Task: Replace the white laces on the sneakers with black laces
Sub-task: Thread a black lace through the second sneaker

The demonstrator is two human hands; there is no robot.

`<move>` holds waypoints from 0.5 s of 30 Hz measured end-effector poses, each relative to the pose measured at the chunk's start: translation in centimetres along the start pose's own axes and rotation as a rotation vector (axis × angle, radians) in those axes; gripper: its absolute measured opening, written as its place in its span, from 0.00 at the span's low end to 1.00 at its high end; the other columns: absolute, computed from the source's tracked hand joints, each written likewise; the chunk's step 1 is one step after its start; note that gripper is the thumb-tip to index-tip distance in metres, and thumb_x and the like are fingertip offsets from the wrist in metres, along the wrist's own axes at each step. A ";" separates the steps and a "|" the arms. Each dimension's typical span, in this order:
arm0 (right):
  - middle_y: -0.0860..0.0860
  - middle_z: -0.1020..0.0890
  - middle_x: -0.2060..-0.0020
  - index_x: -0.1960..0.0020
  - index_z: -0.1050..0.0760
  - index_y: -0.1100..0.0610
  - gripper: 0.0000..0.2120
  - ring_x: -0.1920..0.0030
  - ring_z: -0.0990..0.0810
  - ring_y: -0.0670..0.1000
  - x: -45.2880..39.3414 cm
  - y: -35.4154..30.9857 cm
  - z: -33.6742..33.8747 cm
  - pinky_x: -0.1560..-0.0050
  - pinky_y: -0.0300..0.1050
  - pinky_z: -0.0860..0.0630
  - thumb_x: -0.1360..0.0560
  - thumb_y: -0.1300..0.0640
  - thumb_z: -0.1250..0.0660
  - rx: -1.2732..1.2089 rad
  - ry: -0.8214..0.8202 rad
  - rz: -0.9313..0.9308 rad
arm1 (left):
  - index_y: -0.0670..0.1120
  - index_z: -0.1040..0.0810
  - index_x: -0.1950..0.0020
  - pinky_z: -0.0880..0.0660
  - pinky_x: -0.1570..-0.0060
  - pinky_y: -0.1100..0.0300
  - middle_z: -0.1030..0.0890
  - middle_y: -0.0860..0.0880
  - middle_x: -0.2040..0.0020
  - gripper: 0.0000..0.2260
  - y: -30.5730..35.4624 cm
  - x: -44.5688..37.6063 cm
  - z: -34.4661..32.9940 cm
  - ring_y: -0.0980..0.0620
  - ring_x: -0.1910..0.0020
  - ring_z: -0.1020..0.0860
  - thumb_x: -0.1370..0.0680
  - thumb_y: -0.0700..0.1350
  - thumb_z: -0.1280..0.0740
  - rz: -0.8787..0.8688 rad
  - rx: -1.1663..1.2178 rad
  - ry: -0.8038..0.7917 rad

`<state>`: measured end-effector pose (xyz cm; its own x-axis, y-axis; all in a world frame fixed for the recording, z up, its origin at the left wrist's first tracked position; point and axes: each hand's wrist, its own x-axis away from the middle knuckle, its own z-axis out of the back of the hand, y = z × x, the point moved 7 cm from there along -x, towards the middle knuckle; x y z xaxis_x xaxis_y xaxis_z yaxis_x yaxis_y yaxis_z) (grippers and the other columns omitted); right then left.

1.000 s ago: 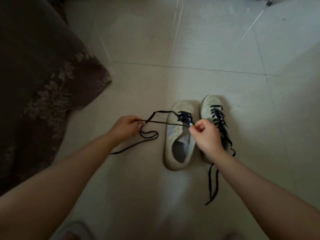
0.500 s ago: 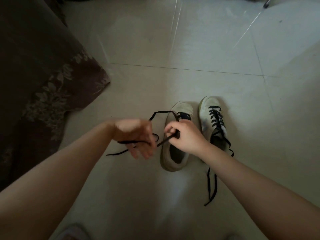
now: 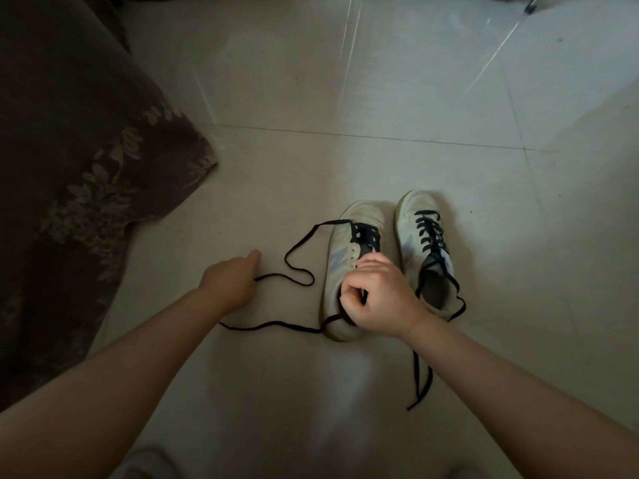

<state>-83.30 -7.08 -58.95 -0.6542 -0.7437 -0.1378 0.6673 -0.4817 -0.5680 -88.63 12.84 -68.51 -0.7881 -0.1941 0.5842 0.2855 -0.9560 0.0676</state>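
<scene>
Head view: two white sneakers sit side by side on the tiled floor (image 3: pixel 415 81), right of centre in the frame, toes pointing to the top. The right sneaker (image 3: pixel 420 219) is laced with a black lace across all its rows; its loose ends (image 3: pixel 420 378) trail down past the heel onto the floor toward the lower right. The left sneaker (image 3: pixel 340 267) has black lacing only in the rows nearest the toe; empty eyelets show along its left side.

The right hand (image 3: pixel 378 300) is over the middle and heel of the left sneaker, fingers curled into a fist that pinches the black lace (image 3: pixel 299 273) close to the shoe opening. From this hand one strand runs down over the heel and left along the floor, ending near the left forearm. Another strand leaves the toe rows, loops out to the left on the floor and curls back to the left hand (image 3: pixel 230 283).

The left hand is at centre frame, left of the shoes, low over the floor, knuckles up, thumb extended. The lace end meets it at its right edge; fingers are hidden under the hand, cannot tell if it grips the lace.

A dark floral fabric (image 3: pixel 69 167) fills the left side and upper left of the frame, its corner lying on the floor.
</scene>
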 end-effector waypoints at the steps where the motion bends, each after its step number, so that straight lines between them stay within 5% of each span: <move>1: 0.47 0.28 0.78 0.74 0.28 0.57 0.11 0.75 0.32 0.50 0.1 0.1 0.0 0.52 0.47 0.26 0.33 0.60 0.41 -0.010 0.019 -0.015 | 0.45 0.33 0.39 0.33 0.58 0.57 0.25 0.44 0.42 0.12 0.0 0.1 0.0 0.44 0.47 0.24 0.21 0.46 0.43 -0.010 -0.036 0.024; 5: 0.48 0.21 0.70 0.65 0.21 0.58 0.10 0.69 0.23 0.51 0.6 1.9 0.9 0.63 0.48 0.24 0.31 0.59 0.40 -0.047 0.110 -0.138 | 0.43 0.32 0.45 0.34 0.58 0.56 0.25 0.42 0.45 0.09 1.2 0.4 0.5 0.42 0.49 0.24 0.19 0.46 0.47 -0.014 0.040 0.100; 8: 0.48 0.23 0.62 0.59 0.20 0.59 0.08 0.64 0.24 0.48 0.7 4.2 2.0 0.63 0.47 0.25 0.29 0.57 0.37 -0.123 0.212 -0.303 | 0.42 0.37 0.50 0.31 0.66 0.55 0.22 0.40 0.58 0.06 2.7 0.1 3.7 0.43 0.64 0.24 0.18 0.44 0.48 0.103 0.638 0.254; 11: 0.50 0.25 0.58 0.57 0.19 0.57 0.06 0.57 0.24 0.51 0.0 5.9 2.1 0.54 0.45 0.27 0.29 0.56 0.32 -0.052 0.233 -0.389 | 0.42 0.38 0.49 0.29 0.79 0.62 0.22 0.42 0.64 0.02 5.5 -0.8 4.8 0.51 0.78 0.25 0.18 0.40 0.47 0.193 1.352 0.184; 15: 0.55 0.21 0.53 0.59 0.18 0.61 0.10 0.48 0.25 0.57 -1.2 7.4 1.6 0.45 0.48 0.30 0.27 0.53 0.31 0.052 0.177 -0.474 | 0.39 0.31 0.47 0.25 0.74 0.68 0.24 0.44 0.60 0.03 9.9 -1.7 5.0 0.56 0.71 0.22 0.20 0.34 0.40 0.158 1.789 -0.011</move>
<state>-77.05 -10.52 -61.73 -0.9367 -0.3500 -0.0128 0.2965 -0.7728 -0.5611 -81.73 4.79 -64.74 -0.6966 -0.2418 0.6755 0.5388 0.4454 0.7151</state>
